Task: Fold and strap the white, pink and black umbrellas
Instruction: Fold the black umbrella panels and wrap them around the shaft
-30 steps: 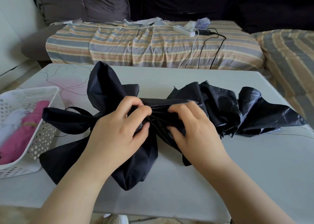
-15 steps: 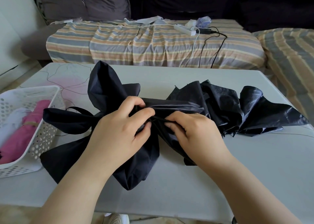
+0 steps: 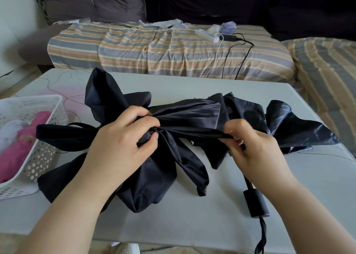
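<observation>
Left hand [image 3: 123, 144]: fingers curled, gripping black umbrella [image 3: 185, 119] tip.
Right hand [image 3: 256, 147]: fingers pinching a canopy fold.
Table [image 3: 192, 221]: umbrella rests here.

Black umbrella [image 3: 185, 119] lies unfolded; pink umbrella [image 3: 23, 147], white umbrella [image 3: 8, 130] sit folded.

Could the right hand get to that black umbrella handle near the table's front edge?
Probably yes. The handle lies bare on the table just below the right hand, nothing covering it. But that hand now pinches a fold of the black umbrella and must let go first.
</observation>
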Action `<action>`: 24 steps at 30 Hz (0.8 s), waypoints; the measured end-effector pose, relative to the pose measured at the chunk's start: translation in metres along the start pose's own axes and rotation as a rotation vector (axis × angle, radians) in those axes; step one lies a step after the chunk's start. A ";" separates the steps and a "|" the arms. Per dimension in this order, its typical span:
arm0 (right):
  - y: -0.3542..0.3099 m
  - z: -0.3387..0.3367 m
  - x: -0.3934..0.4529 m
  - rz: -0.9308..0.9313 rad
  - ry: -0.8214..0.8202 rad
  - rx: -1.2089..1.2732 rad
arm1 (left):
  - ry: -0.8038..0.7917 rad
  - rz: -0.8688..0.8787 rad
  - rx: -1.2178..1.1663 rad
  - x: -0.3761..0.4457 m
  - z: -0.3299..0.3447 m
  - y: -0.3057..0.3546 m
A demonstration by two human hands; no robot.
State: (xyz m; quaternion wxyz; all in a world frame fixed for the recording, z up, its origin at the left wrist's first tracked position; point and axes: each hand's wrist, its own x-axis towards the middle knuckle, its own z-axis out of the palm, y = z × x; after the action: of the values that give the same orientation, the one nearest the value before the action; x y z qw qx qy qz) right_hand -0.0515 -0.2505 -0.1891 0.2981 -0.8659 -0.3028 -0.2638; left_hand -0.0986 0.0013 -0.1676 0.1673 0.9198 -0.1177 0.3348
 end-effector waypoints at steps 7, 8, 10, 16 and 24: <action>0.002 0.006 0.000 -0.202 -0.106 -0.096 | 0.011 0.027 0.017 0.001 0.002 0.003; 0.001 0.007 0.002 -0.212 -0.094 -0.106 | 0.007 0.034 0.016 0.001 0.002 0.003; -0.003 0.012 0.005 -0.218 -0.100 -0.130 | -0.006 0.050 0.019 0.001 0.003 0.004; -0.003 0.023 0.002 -0.089 -0.224 -0.339 | -0.005 0.054 0.029 -0.001 0.001 0.004; 0.015 0.000 0.000 -0.023 -0.133 -0.087 | 0.020 -0.090 -0.012 0.001 -0.007 -0.006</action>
State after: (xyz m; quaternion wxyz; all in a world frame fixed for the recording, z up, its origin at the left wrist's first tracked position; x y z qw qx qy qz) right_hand -0.0412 -0.2602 -0.1948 0.2365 -0.8900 -0.3203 -0.2222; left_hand -0.0999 0.0092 -0.1627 0.1887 0.9197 -0.0767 0.3356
